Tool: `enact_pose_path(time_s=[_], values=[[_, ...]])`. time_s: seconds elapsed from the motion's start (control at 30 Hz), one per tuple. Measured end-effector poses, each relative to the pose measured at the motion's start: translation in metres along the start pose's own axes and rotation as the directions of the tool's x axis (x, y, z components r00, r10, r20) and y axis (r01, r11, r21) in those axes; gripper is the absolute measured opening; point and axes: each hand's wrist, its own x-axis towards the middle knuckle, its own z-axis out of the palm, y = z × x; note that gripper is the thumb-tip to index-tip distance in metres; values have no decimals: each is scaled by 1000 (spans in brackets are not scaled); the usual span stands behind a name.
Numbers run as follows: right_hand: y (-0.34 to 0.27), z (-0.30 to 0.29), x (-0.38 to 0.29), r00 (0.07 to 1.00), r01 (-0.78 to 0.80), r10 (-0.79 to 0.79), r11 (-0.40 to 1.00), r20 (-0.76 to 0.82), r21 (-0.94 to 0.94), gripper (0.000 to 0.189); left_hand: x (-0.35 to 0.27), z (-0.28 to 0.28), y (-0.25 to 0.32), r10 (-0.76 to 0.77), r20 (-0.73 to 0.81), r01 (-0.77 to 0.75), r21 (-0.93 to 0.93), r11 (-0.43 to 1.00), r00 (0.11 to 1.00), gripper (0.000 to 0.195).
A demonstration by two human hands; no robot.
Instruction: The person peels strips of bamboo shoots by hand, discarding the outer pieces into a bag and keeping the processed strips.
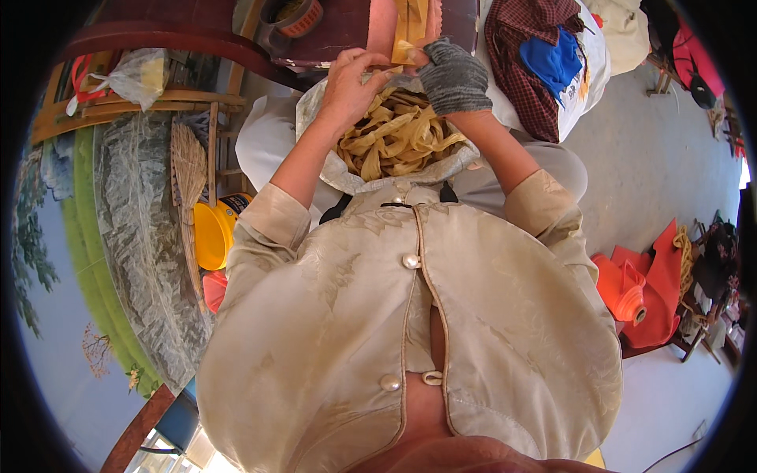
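Note:
My bare left hand [355, 86] is over the left rim of a white woven sack [464, 159], its fingertips pinching the end of a thin tan strip. Close beside it, my right hand [455, 77], in a grey knitted fingerless glove, holds a pale piece of similar strip between thumb and finger. Whether both ends belong to one strip, I cannot tell. Many dried, yellowish-brown leaf-like strips [402, 139] fill the sack, which stands between my knees. Just beyond my fingertips, a flat yellowish wooden piece [412, 18] lies on pink cloth [382, 26].
A dark red table [349, 41] holds a cup [298, 20] at front left. To the right, checked cloth [508, 53] and a blue cloth [550, 62] lie on a white bag. At left are a straw broom [189, 159] and a yellow bucket [212, 236]; an orange plastic container [618, 287] is at right.

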Motion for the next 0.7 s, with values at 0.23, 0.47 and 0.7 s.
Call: enact_pose_path(time_s=[0.23,0.47,0.7], values=[[-62,-2,-31,954,293,-299,936,1,192,23,-37,-13,51,-235,757,652,-647,-395,609,29],[-52,-2,-37,813,578,-577,816,81,7,30,-50,-20,52,-246,801,774,-594,-220,546,26],[-58,9,-58,827,486,-542,823,151,294,23,-43,-20,14,112,779,634,-409,-656,618,28]])
